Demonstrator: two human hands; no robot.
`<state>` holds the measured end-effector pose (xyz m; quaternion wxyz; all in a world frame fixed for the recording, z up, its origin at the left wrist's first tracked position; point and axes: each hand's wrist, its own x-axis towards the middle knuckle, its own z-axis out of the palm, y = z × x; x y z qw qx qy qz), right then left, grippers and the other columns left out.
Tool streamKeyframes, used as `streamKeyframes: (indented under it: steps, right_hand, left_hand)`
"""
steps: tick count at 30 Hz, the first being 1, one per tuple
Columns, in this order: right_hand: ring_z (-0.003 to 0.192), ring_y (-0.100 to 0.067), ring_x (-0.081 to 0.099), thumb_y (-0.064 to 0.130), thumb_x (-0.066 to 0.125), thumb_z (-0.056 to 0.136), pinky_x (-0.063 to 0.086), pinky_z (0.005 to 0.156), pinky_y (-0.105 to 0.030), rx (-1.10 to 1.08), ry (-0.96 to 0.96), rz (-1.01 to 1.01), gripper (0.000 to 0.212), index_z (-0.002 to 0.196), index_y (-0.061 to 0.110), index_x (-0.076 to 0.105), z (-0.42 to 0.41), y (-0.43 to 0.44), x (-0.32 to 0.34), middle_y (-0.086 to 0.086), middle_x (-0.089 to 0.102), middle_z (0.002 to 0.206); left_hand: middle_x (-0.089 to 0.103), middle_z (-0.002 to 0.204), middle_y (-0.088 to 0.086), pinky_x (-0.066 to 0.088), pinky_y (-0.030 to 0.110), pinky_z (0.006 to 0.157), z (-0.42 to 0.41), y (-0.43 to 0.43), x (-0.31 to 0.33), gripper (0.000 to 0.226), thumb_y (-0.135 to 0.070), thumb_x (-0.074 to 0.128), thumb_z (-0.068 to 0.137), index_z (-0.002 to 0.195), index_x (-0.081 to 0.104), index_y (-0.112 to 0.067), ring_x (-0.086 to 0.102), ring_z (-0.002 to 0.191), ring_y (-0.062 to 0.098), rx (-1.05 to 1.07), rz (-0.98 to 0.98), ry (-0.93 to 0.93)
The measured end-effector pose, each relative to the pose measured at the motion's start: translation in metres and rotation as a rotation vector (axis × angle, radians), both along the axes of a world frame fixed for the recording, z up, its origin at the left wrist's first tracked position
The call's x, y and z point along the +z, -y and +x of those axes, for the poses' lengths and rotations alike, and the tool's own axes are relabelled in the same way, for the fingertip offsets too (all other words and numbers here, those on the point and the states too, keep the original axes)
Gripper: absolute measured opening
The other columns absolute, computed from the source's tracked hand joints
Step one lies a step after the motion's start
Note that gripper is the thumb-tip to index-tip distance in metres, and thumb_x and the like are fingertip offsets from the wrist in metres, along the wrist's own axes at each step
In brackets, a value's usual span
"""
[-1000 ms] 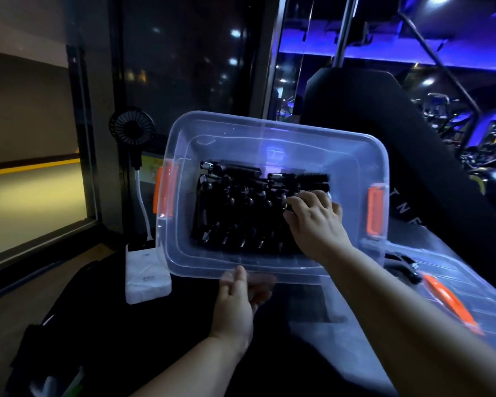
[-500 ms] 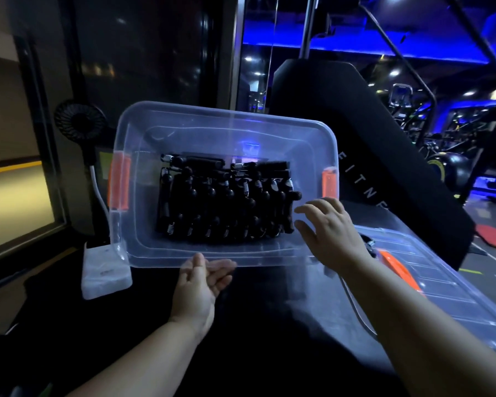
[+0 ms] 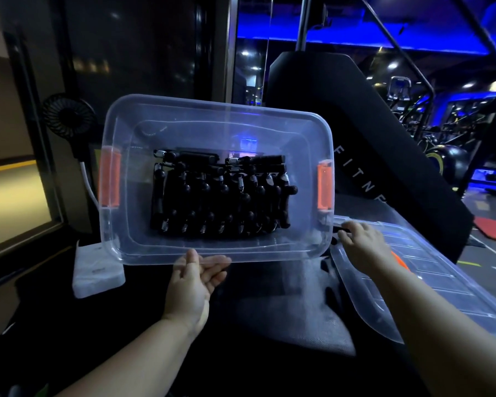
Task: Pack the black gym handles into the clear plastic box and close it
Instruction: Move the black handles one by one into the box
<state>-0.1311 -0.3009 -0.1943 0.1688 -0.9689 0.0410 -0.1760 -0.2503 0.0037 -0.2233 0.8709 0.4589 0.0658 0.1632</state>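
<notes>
The clear plastic box is tipped up with its open side facing me, and orange latches sit on both ends. Several black gym handles with metal springs lie packed in rows on its bottom. My left hand holds the near rim from below, thumb on the edge. The clear lid lies flat to the right of the box. My right hand is outside the box, its fingers stretched onto the lid's near-left corner. A small dark thing sits at its fingertips; I cannot tell what it is.
A small black fan stands behind the box on the left, above a white block on the dark surface. A black padded machine panel rises behind the box and lid. Gym equipment fills the far right.
My right hand has left the handles inside the box and moved right and down to the lid's corner. The box stays tipped in my left hand.
</notes>
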Motion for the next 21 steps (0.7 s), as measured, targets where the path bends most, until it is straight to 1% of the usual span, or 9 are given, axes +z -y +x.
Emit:
streamKeyframes:
  steps: [2, 5, 7, 10, 12, 14, 16, 19, 21]
  right_hand:
    - [0.129, -0.032, 0.037, 0.044, 0.034, 0.094, 0.033, 0.104, -0.042, -0.001, -0.118, -0.05, 0.045, 0.134, 0.027, 0.046, 0.011, 0.004, -0.01, -0.009, 0.045, 0.139]
    - [0.135, -0.027, 0.033, 0.059, 0.024, 0.083, 0.032, 0.107, -0.049, -0.008, -0.22, -0.069, 0.061, 0.136, 0.034, 0.041, 0.024, 0.009, -0.018, 0.0, 0.039, 0.148]
    - [0.138, -0.027, 0.028, 0.062, 0.024, 0.083, 0.029, 0.109, -0.05, -0.007, -0.27, -0.104, 0.066, 0.142, 0.034, 0.034, 0.031, 0.01, -0.021, 0.001, 0.032, 0.153]
    - [0.144, -0.027, 0.017, 0.069, 0.029, 0.085, 0.023, 0.113, -0.051, -0.007, -0.32, -0.129, 0.07, 0.147, 0.036, 0.025, 0.031, 0.005, -0.018, 0.002, 0.022, 0.157]
    - [0.144, -0.029, 0.014, 0.08, 0.026, 0.076, 0.02, 0.114, -0.051, -0.012, -0.364, -0.123, 0.082, 0.147, 0.039, 0.022, 0.028, 0.0, -0.012, 0.001, 0.017, 0.158]
    - [0.143, -0.033, 0.016, 0.087, 0.021, 0.068, 0.022, 0.111, -0.052, -0.075, -0.394, -0.129, 0.086, 0.144, 0.046, 0.021, 0.026, -0.002, -0.008, 0.001, 0.014, 0.159]
    - [0.14, -0.036, 0.023, 0.087, 0.025, 0.072, 0.025, 0.109, -0.05, -0.135, -0.396, -0.147, 0.077, 0.14, 0.051, 0.022, 0.022, -0.003, -0.008, 0.001, 0.015, 0.159]
    - [0.131, -0.037, 0.035, 0.089, 0.031, 0.069, 0.033, 0.105, -0.049, -0.136, -0.364, -0.139, 0.075, 0.134, 0.052, 0.03, 0.017, 0.0, -0.01, -0.003, 0.027, 0.151]
    - [0.127, -0.037, 0.038, 0.09, 0.037, 0.063, 0.035, 0.102, -0.049, -0.135, -0.348, -0.115, 0.076, 0.126, 0.048, 0.038, 0.014, 0.0, -0.008, -0.004, 0.033, 0.143]
  left_hand:
    - [0.073, 0.076, 0.011, 0.051, 0.032, 0.072, 0.0, 0.0, -0.001, 0.03, -0.032, 0.028, 0.103, 0.087, 0.045, -0.014, 0.071, 0.082, 0.025, -0.001, 0.004, -0.003]
    - [0.073, 0.077, 0.013, 0.051, 0.032, 0.073, 0.001, -0.001, -0.002, 0.03, -0.032, 0.029, 0.103, 0.088, 0.046, -0.013, 0.071, 0.082, 0.024, 0.003, 0.012, -0.009]
    - [0.073, 0.078, 0.013, 0.051, 0.032, 0.073, 0.001, -0.001, -0.002, 0.029, -0.032, 0.029, 0.103, 0.089, 0.046, -0.013, 0.071, 0.082, 0.024, 0.005, 0.01, -0.012]
    - [0.073, 0.079, 0.014, 0.051, 0.033, 0.073, 0.002, -0.001, -0.002, 0.029, -0.033, 0.029, 0.102, 0.092, 0.046, -0.012, 0.071, 0.084, 0.026, 0.002, 0.01, -0.015]
    - [0.073, 0.08, 0.014, 0.051, 0.032, 0.073, 0.002, -0.002, -0.002, 0.029, -0.033, 0.029, 0.102, 0.093, 0.046, -0.011, 0.071, 0.083, 0.025, 0.004, 0.015, -0.017]
    - [0.073, 0.079, 0.014, 0.051, 0.032, 0.073, 0.002, -0.002, -0.001, 0.029, -0.033, 0.029, 0.102, 0.092, 0.046, -0.012, 0.072, 0.082, 0.024, 0.008, 0.017, -0.018]
    - [0.073, 0.079, 0.014, 0.051, 0.032, 0.073, 0.002, -0.001, -0.001, 0.029, -0.033, 0.028, 0.102, 0.091, 0.046, -0.013, 0.071, 0.082, 0.024, 0.008, 0.019, -0.018]
    - [0.073, 0.08, 0.014, 0.051, 0.032, 0.073, 0.002, -0.001, 0.0, 0.031, -0.034, 0.028, 0.103, 0.09, 0.046, -0.013, 0.071, 0.084, 0.025, 0.006, 0.025, -0.017]
    - [0.073, 0.08, 0.014, 0.051, 0.032, 0.073, 0.002, -0.001, 0.0, 0.031, -0.034, 0.028, 0.103, 0.09, 0.046, -0.013, 0.071, 0.084, 0.025, 0.01, 0.026, -0.016]
